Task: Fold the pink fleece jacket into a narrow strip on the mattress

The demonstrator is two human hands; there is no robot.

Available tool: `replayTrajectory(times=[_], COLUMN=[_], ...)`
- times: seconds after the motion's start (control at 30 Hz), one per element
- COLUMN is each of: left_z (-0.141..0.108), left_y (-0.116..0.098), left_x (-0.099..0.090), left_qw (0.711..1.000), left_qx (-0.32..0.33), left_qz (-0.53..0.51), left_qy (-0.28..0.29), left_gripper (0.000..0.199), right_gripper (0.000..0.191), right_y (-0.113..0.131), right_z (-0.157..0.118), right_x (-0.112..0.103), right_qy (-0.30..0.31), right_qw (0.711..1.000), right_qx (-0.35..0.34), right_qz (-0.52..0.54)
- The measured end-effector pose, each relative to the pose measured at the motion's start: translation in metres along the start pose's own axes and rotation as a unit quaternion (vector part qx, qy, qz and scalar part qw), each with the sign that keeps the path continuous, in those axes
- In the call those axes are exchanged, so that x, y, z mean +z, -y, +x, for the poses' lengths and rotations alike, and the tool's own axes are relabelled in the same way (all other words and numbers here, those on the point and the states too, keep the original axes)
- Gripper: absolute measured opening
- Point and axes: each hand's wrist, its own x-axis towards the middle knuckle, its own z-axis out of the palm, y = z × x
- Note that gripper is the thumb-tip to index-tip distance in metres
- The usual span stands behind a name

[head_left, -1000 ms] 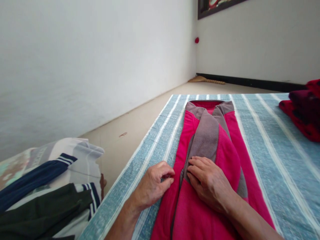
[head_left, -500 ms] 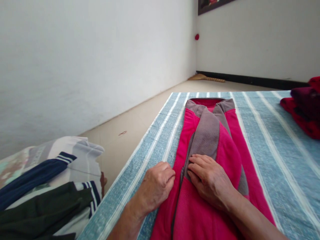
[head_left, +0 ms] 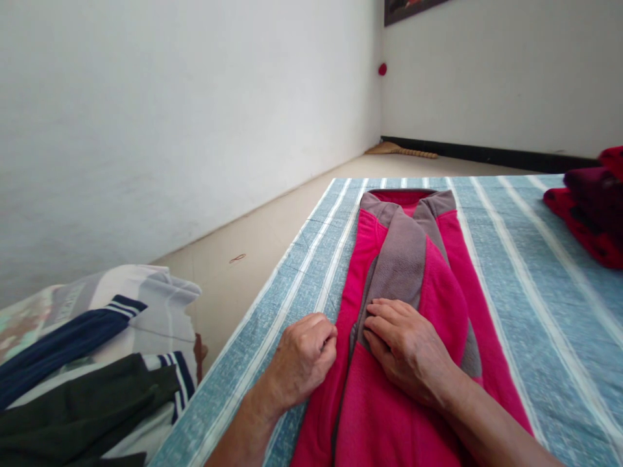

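A pink fleece jacket point(head_left: 374, 415) with grey panels lies lengthwise on a blue-and-white striped cloth, its collar at the far end. One sleeve, grey toward the shoulder, is laid down over its front beside the dark zip. At the jacket's left edge is my left hand point(head_left: 304, 353), closed with curled fingers around the fabric; its fingertips are hidden. My right hand point(head_left: 409, 347) rests palm down on the sleeve near the zip, fingers stretched out and slightly bent.
The striped cloth point(head_left: 525, 259) covers the surface under the jacket. Folded red and maroon fabrics point(head_left: 591, 207) are stacked at right. Lower left, dark garments with striped cuffs point(head_left: 87, 402) lie in a heap. A white wall point(head_left: 170, 117) borders the floor, where a broom-like object point(head_left: 403, 152) lies.
My left hand has shifted very slightly left at the jacket's edge. My right hand stays on the sleeve, and the jacket looks nearly the same. The view has shifted a little.
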Motion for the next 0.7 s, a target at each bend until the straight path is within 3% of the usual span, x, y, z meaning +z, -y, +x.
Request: replayTrajectory(times=[0.37, 0.7], left_z=[-0.0002, -0.0011], left_y=[0.0037, -0.0001], left_x=[-0.0095, -0.0033], left_qw=[0.998, 1.000], left_qx=[-0.039, -0.004], left_qz=[-0.049, -0.026], left_qy=[0.003, 0.011], left_gripper=[0.021, 0.021], right_gripper=[0.019, 0.019], right_y=[-0.0007, -0.0002], right_z=[-0.0003, 0.0004], right_x=[0.0006, -0.0003], right_qy=[0.005, 0.000], right_qw=[1.000, 1.000], right_qx=[0.004, 0.001], right_qz=[0.011, -0.001])
